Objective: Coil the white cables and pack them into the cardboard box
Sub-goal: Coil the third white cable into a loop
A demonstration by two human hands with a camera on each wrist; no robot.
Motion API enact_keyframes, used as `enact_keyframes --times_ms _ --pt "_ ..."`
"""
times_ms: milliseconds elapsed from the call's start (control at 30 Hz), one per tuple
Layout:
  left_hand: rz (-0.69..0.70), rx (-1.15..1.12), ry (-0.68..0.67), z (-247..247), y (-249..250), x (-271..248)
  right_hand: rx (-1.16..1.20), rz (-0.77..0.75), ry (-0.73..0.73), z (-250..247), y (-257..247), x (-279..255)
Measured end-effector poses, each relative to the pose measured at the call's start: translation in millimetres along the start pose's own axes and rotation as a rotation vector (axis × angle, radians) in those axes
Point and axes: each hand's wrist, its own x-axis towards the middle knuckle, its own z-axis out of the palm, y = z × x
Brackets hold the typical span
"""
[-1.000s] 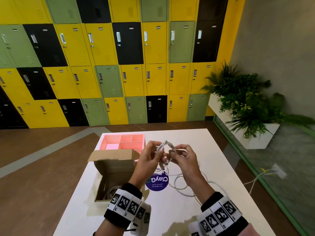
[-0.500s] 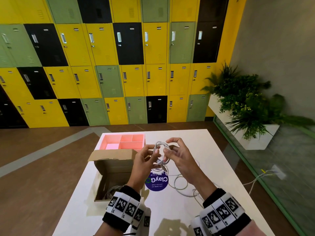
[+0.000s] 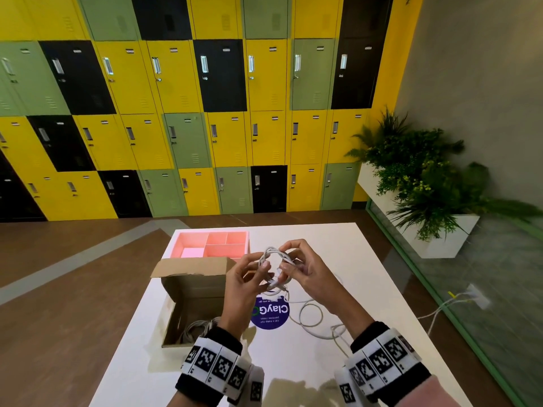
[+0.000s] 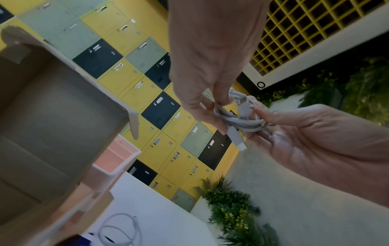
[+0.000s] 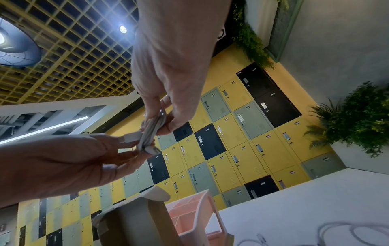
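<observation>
I am holding a small coil of thin white round cable point(image 3: 275, 264) up in the air above the white counter point(image 3: 338, 251), between my two hands. My left hand point(image 3: 245, 284) is pinching one side of the loops with thumb and fingertips, and my right hand point(image 3: 308, 270) is curling round the other side, its fingers closing over the top of the ring. A short white plug end point(image 4: 236, 139) is sticking out of the bundle below my left fingers.

The coil is looking light and limp, and I am judging it springy: the loops are lying loosely together and would probably fan open if I let one side go. The sheath is looking smooth, so I am expecting it to slide under a light touch. The best hold is seeming to be across all the strands at once, where they bunch, rather than on the plug or on a single loop.

The open brown cardboard box point(image 3: 191, 292) is standing on the counter just to the left of my hands, with a greyish-white cable bundle point(image 3: 197, 329) already lying in it. Another loose white cable point(image 3: 311, 318) is lying in slack loops on the counter under my right forearm, beside a round dark blue sticker point(image 3: 271, 314). A pink divided plastic tray point(image 3: 211, 243) is sitting behind the box.
</observation>
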Motion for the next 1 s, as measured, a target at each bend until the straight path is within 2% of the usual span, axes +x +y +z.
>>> enact_keyframes --times_ms 233,533,800,1000 --pt "-0.075 0.129 -0.032 -19.5 -12.8 -2.9 -0.07 0.108 0.063 10.3 29.1 -7.0" --pt "-0.251 0.252 -0.04 -59.1 -36.4 -20.6 -0.058 0.219 0.007 39.0 65.8 -6.9" --pt "-0.301 0.332 0.244 -97.4 -52.7 -23.9 -0.06 0.366 0.038 83.7 97.7 11.8" --pt "-0.352 0.375 0.336 -123.6 -70.8 -8.8 -0.134 0.419 0.001 109.8 111.3 31.0"
